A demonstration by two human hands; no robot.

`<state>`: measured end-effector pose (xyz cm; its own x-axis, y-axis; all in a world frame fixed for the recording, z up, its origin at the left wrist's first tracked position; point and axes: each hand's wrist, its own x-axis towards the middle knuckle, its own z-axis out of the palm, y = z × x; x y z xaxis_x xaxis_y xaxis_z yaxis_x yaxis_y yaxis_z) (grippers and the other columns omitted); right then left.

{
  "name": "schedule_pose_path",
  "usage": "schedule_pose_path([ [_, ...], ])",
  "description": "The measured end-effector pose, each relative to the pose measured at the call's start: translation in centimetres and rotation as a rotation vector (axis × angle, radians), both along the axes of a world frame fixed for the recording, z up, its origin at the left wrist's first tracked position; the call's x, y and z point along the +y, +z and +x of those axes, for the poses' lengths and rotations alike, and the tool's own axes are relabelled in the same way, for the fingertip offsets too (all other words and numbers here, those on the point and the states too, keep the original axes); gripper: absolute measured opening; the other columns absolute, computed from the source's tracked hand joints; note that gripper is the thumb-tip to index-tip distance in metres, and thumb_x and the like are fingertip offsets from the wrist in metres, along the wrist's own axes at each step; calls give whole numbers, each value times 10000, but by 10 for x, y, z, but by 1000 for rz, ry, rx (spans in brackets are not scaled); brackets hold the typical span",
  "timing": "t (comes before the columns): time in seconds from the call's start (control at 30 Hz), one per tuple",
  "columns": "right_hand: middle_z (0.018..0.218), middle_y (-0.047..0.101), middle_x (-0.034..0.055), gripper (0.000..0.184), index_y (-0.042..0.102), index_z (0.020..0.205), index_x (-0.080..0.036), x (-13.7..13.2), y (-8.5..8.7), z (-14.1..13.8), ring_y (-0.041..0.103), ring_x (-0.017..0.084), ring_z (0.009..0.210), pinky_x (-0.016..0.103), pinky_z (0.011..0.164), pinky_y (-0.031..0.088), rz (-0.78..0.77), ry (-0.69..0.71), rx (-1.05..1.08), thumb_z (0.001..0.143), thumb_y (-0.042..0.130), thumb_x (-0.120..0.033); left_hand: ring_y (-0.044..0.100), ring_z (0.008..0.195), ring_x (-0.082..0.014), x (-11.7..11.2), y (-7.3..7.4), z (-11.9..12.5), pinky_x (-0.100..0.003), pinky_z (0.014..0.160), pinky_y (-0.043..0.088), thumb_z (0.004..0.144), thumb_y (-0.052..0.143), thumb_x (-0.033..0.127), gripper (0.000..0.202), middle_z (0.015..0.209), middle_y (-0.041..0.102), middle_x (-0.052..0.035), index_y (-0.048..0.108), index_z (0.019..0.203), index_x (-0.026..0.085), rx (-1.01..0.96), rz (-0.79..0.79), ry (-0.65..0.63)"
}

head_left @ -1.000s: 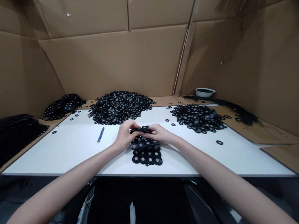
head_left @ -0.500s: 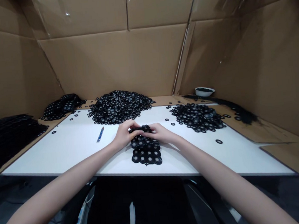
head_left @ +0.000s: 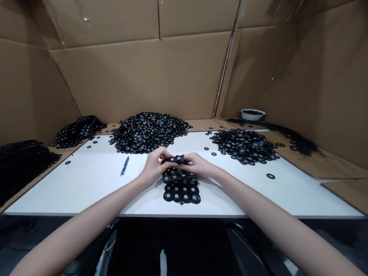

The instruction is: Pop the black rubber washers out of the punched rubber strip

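The left hand and the right hand met over the middle of the white desk, a little back from its near edge. Both hands were closed on the far end of a black perforated rubber sheet, fingers curled around its bunched upper part. The sheet's lower part lay flat on the desk, reaching toward the near edge, with rows of ring shapes visible in it.

A large pile of black rings sat at the far edge of the desk, just beyond the hands. A second, flatter pile of rings lay toward the far right corner. Single loose rings were scattered between the piles, and one loose ring lay well apart near the right edge. A small blue tool lay left of the left hand. A white bowl stood beyond the far right corner. Stacked black sheets rested off the left edge.
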<state>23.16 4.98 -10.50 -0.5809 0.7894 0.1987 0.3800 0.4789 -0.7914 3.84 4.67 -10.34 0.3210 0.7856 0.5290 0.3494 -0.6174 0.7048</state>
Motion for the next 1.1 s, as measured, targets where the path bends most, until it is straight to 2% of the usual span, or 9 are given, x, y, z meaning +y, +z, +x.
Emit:
schedule_pose_path([
  [0.33, 726, 633, 33, 338, 657, 762, -117, 0, 0, -2, 528, 171, 680, 265, 634, 386, 22, -1, 12, 788, 564, -440, 507, 689, -131, 3, -4, 2, -239, 643, 371, 699, 580, 60, 134, 681, 547, 18, 505, 633, 150, 48, 120, 10],
  [0.4, 707, 620, 29, 325, 649, 751, -121, 0, 0, -2, 513, 165, 666, 263, 618, 378, 26, -3, 9, 789, 561, -432, 508, 684, -130, 3, -3, 2, -239, 640, 371, 708, 608, 91, 141, 675, 550, 18, 511, 625, 150, 49, 117, 9],
  [0.53, 702, 614, 27, 339, 652, 774, -126, -1, -1, -1, 501, 164, 663, 268, 617, 381, -1, -1, 35, 782, 566, -455, 508, 676, -131, 0, -1, 1, -242, 639, 373, 738, 677, 261, 172, 684, 571, 13, 567, 668, 149, 49, 74, 12],
  [0.7, 657, 583, 15, 325, 634, 756, -129, -1, -1, 0, 480, 153, 636, 266, 599, 376, 17, -42, 19, 765, 589, -451, 535, 740, -147, 1, 1, -3, -261, 695, 408, 826, 589, 366, 223, 776, 608, -18, 633, 755, 159, 10, 74, -26],
  [0.83, 772, 629, 39, 298, 632, 827, -126, -2, 1, -1, 517, 171, 703, 277, 636, 398, 56, -23, 34, 784, 579, -416, 562, 829, -170, 5, 0, -5, -284, 761, 433, 829, 591, 365, 208, 868, 618, -45, 681, 829, 177, 0, 137, -45],
  [0.97, 935, 664, 67, 340, 644, 945, -127, -5, 3, -1, 554, 201, 825, 299, 719, 421, 17, 28, 85, 801, 567, -424, 558, 841, -179, 8, -2, -6, -304, 783, 429, 817, 619, 307, 152, 863, 620, -48, 695, 868, 185, 67, 205, -53],
  [1.1, 889, 665, 67, 342, 654, 881, -116, -5, 2, -1, 554, 193, 793, 302, 723, 420, 1, 35, 86, 806, 561, -436, 552, 835, -185, 6, -2, -6, -306, 768, 427, 809, 630, 270, 128, 850, 622, -50, 692, 877, 180, 120, 248, -71],
])
